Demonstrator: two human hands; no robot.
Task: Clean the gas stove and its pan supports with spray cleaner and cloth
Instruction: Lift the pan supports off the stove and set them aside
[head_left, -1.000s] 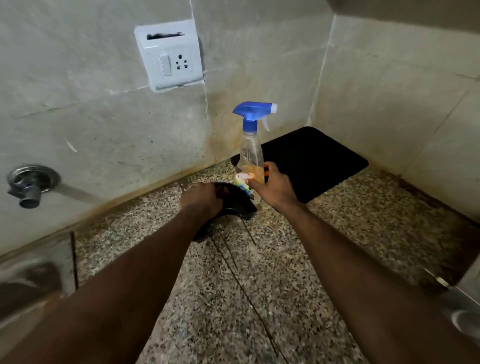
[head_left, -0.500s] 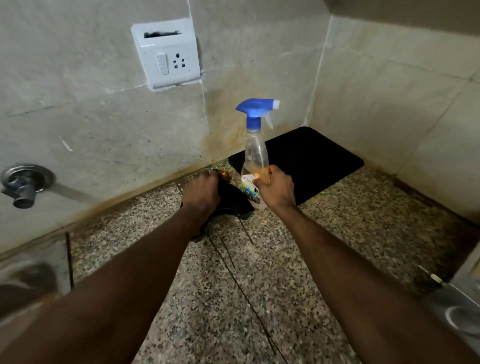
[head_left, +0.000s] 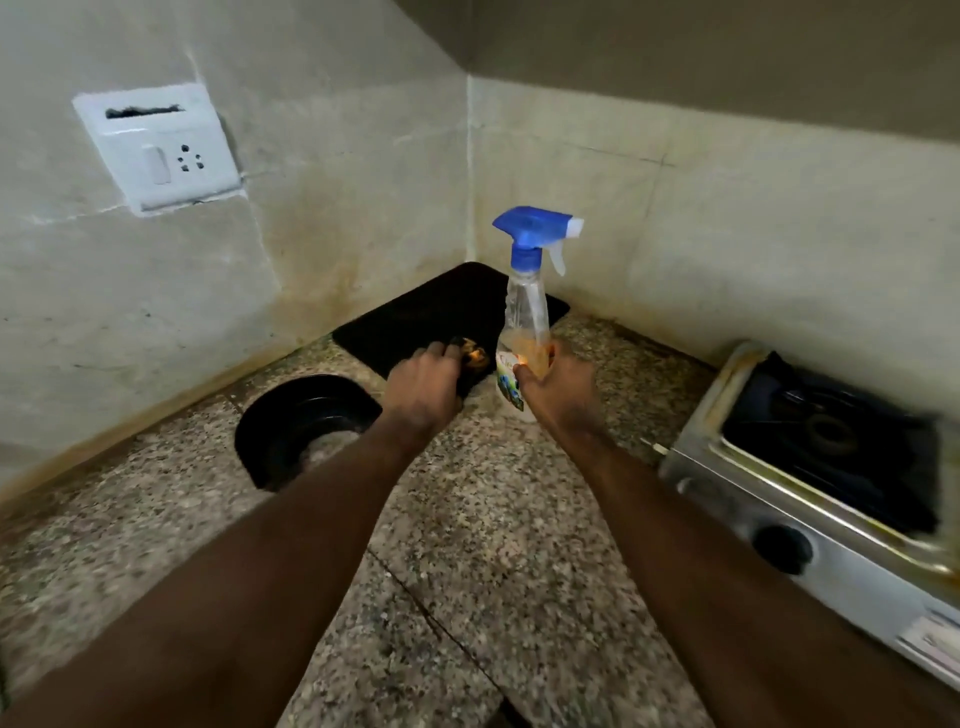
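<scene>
In the far corner of the tabletop (head_left: 493, 519), against both walls: mat (head_left: 431, 312). Just before its near right edge, upright on the tabletop: spray bottle (head_left: 524, 312), with the right grip (head_left: 558, 395) curled round its lower body from the near side. Left of the bottle, over the mat's near edge: left grip (head_left: 423, 387), fingertips at a small object (head_left: 472, 356) on the mat; hold unclear. Further left, on the tabletop near the left wall: bowl (head_left: 291, 431). Well to the right, along the right wall: gas stove (head_left: 779, 519), pan support (head_left: 831, 431) on top. High on the left wall: socket plate (head_left: 158, 148).
</scene>
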